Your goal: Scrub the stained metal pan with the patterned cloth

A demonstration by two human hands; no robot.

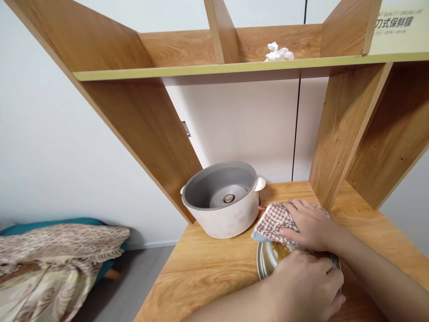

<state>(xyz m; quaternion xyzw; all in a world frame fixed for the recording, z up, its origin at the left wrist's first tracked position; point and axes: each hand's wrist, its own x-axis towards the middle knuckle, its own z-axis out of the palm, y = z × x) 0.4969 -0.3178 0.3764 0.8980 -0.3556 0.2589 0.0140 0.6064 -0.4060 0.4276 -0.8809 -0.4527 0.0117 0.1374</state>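
Note:
My left hand [301, 286] is closed over the middle of a round lid [264, 261] with a silvery rim and a brownish, glossy centre. Its fingers curl down, and what they grip at the lid's middle is hidden. My right hand [310, 226] presses a folded brown-and-white patterned cloth [273, 223] against the lid's far edge, fingers over the fabric. Left of the cloth stands a white rice cooker body [228, 221] with no cover on it, its grey inside and round centre piece showing.
A wooden desk [197, 264] carries these things, with upright panels [348, 129] around it. Overhead, a shelf [187, 71] holds crumpled white tissue [279, 52] and a pale yellow box [398, 31]. Patterned fabric [60, 268] lies over teal furniture at lower left.

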